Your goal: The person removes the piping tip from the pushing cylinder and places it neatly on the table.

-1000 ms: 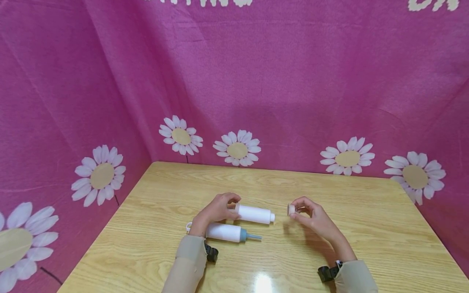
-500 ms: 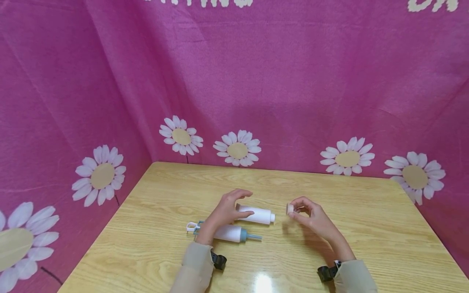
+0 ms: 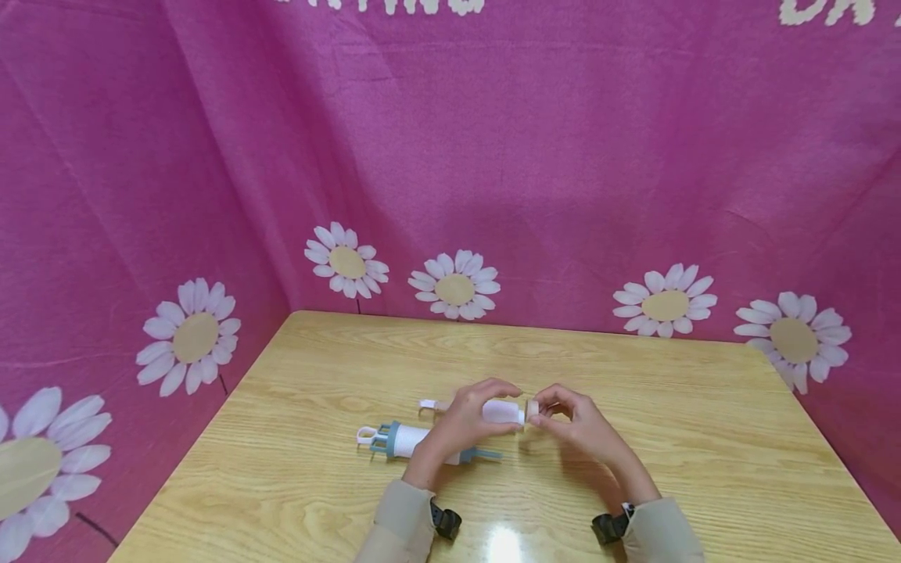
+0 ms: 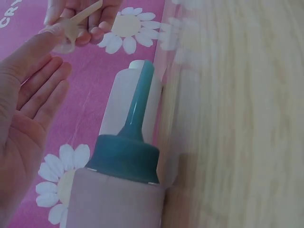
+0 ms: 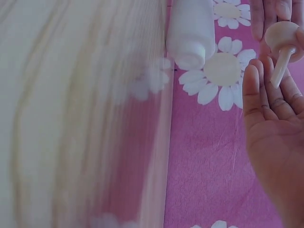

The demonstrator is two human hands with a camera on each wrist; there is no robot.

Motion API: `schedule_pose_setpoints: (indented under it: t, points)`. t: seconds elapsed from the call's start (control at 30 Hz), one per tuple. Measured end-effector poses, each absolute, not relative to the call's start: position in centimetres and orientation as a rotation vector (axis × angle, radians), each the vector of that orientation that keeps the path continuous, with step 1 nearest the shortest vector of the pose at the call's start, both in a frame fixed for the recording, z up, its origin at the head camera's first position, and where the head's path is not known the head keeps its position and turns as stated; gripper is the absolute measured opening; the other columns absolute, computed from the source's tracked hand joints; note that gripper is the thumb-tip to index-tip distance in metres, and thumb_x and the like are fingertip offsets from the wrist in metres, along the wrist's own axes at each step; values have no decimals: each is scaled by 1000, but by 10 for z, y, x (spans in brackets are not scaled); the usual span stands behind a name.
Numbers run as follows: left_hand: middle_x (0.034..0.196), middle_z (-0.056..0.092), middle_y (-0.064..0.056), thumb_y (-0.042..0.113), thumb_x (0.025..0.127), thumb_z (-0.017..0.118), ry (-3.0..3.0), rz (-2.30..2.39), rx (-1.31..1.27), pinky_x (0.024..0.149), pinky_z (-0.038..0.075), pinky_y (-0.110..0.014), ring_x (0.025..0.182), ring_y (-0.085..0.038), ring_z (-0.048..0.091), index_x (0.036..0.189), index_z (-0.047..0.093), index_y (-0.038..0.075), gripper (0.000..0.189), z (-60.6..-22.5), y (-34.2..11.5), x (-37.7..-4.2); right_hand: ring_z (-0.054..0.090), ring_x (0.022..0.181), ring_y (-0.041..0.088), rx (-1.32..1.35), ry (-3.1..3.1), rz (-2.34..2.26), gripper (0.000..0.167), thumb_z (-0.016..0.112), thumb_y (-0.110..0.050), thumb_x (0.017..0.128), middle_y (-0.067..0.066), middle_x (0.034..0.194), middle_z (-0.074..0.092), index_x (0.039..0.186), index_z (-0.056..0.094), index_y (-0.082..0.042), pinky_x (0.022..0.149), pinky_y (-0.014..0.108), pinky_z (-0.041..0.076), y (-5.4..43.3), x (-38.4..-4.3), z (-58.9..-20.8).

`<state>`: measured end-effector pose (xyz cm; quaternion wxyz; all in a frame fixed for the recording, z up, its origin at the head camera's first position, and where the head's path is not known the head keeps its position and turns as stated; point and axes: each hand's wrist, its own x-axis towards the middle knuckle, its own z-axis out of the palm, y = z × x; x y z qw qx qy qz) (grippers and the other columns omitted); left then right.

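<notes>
In the head view my right hand (image 3: 577, 422) pinches a small cream nozzle cap (image 5: 281, 39); its thin spout shows in both wrist views. Facing it, my left hand (image 3: 468, 414) has its thumb and fingers spread apart, fingertips right by the cap's rim. Beneath the left hand lies a white syringe-like tube (image 3: 501, 412), its narrow bare neck toward the right hand. Nearer me lies a second such tube (image 3: 408, 440) with a teal nozzle cap (image 4: 124, 156) and a teal and white handle end. The left forearm and wrist partly cover it.
Both tubes lie on a light wood table (image 3: 676, 391). A pink curtain (image 3: 535, 156) with white daisies hangs behind the table and along its left side. Black wrist cameras sit below each hand.
My left hand has left the rear end of the far tube and moved right, over it, toward the cap. The right hand has shifted slightly left with the cap.
</notes>
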<state>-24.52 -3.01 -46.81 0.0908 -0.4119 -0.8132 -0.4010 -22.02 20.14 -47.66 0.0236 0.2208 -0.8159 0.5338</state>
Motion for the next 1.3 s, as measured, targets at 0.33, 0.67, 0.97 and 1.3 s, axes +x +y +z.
schedule_pose_setpoints:
  t: [0.33,0.67,0.97,1.3]
  points:
    - [114,71,-4,19,84,78,-2369,-1249,-1254,94,54,-25,108,-17,67,117,68,9,36,-469,-27,-241,61,90,3,692,-2543,1713,17,65,-14,94,4,100,66,108,64,-4,83,24,52,195,-219,-476]
    - [112,73,-2,22,82,79,-2395,-1315,-1158,93,56,-28,105,-15,69,115,70,12,36,-466,-30,-243,66,93,5,364,-2593,2156,46,48,-32,104,-3,100,69,118,58,10,90,31,57,216,-218,-480]
    - [112,72,-2,22,82,79,-2403,-1351,-1156,93,56,-31,105,-15,68,116,69,13,36,-466,-31,-242,64,83,5,613,-2501,2494,31,47,-23,104,-4,90,67,107,60,6,77,21,56,223,-219,-485]
    - [111,73,0,24,84,77,-2449,-1306,-1191,92,54,-21,105,-12,69,115,70,12,34,-469,-33,-238,59,76,7,555,-2614,2336,31,55,-27,101,-6,83,64,101,60,4,75,25,54,215,-217,-482]
